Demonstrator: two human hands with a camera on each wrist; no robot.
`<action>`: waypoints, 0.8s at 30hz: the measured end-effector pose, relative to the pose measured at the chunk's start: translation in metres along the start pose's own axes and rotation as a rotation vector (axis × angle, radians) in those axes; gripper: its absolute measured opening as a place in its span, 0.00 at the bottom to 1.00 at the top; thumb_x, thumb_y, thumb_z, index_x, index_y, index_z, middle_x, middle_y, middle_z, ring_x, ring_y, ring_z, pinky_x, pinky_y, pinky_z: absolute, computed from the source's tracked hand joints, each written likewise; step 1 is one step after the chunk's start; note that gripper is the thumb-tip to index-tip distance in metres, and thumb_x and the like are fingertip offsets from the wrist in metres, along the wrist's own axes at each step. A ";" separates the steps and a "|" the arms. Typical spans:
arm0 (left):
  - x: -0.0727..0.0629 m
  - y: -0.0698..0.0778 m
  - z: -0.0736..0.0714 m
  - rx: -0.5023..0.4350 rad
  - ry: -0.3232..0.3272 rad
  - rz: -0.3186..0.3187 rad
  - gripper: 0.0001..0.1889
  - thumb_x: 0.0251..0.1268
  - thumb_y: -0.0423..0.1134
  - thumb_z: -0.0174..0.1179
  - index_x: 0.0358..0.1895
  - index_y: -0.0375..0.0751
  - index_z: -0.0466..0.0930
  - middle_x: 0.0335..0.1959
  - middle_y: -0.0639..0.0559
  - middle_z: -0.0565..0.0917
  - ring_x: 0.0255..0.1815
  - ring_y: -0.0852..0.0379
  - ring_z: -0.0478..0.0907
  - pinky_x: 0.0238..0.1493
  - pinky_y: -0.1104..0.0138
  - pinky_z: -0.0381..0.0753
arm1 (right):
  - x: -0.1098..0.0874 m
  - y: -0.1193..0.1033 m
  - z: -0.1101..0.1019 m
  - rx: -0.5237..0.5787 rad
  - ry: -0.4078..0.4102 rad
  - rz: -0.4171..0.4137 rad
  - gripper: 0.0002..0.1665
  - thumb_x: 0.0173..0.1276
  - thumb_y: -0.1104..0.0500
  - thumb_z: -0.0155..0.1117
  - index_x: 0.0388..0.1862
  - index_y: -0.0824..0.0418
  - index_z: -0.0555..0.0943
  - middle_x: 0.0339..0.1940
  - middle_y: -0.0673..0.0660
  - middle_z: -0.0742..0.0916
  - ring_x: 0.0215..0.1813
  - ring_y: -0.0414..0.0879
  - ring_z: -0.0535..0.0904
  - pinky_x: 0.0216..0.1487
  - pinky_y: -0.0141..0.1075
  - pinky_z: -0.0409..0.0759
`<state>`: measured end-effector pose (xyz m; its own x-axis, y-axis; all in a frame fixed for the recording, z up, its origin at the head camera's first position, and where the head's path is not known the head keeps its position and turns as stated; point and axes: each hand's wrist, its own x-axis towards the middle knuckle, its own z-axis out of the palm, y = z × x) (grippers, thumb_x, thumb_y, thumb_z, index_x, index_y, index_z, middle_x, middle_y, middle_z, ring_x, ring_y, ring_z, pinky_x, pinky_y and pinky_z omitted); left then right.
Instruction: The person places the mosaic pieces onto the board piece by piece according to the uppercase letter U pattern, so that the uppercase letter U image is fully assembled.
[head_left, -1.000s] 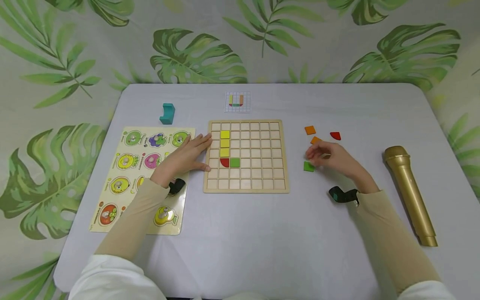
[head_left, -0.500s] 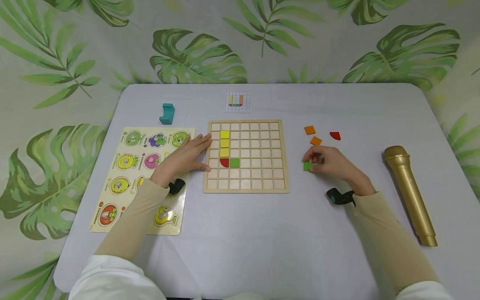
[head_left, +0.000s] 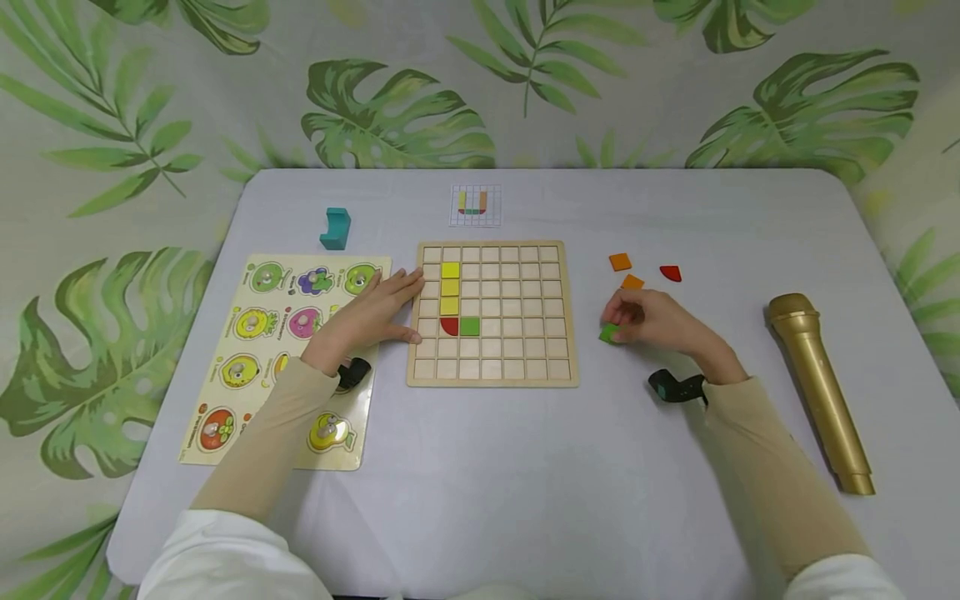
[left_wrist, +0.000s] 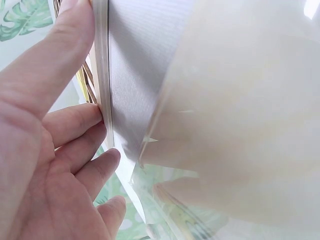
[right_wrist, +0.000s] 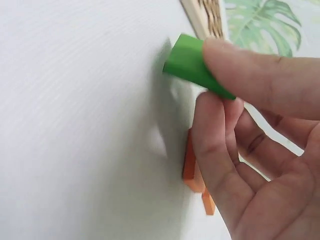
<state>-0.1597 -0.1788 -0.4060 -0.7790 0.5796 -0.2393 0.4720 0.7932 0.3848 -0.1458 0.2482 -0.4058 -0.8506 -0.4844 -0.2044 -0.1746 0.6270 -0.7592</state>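
My right hand pinches a green square tile between thumb and fingers, right of the wooden grid board. In the right wrist view the tile is tilted, with its shadow on the tablecloth. My left hand rests with its fingers spread against the board's left edge; the left wrist view has the thumb and fingertips right at that edge. On the board, several yellow squares stand in a column above a red quarter-round tile, with another green square beside the red one.
Two orange squares and a red quarter-round piece lie right of the board. A pattern card is behind it. Left are a fruit puzzle board and a teal block; a gold microphone lies far right.
My right hand has come down onto the green tile, taken hold of it and tilted it, drawing it slightly left. The left hand stays at the board's edge.
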 end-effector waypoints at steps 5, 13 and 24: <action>0.000 -0.001 0.000 0.000 -0.003 0.001 0.48 0.57 0.52 0.66 0.74 0.32 0.51 0.76 0.41 0.49 0.76 0.42 0.41 0.73 0.51 0.31 | 0.007 -0.003 0.000 0.054 -0.016 -0.028 0.12 0.59 0.67 0.70 0.40 0.66 0.78 0.36 0.58 0.81 0.39 0.48 0.74 0.40 0.29 0.73; 0.000 -0.001 0.001 -0.011 -0.002 -0.006 0.48 0.57 0.52 0.66 0.74 0.33 0.51 0.76 0.42 0.48 0.76 0.42 0.41 0.73 0.52 0.31 | 0.028 -0.014 0.009 0.137 -0.057 -0.105 0.10 0.61 0.66 0.69 0.41 0.65 0.80 0.36 0.59 0.82 0.38 0.48 0.75 0.40 0.31 0.76; -0.001 -0.001 0.000 -0.003 0.003 0.002 0.48 0.57 0.52 0.66 0.74 0.32 0.51 0.76 0.42 0.49 0.76 0.42 0.41 0.73 0.51 0.31 | 0.065 -0.045 0.038 0.121 -0.132 -0.141 0.06 0.62 0.67 0.67 0.39 0.64 0.82 0.31 0.56 0.83 0.36 0.49 0.75 0.40 0.35 0.75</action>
<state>-0.1596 -0.1802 -0.4068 -0.7791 0.5807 -0.2362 0.4723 0.7914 0.3881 -0.1744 0.1654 -0.4088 -0.7486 -0.6425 -0.1637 -0.2196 0.4733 -0.8531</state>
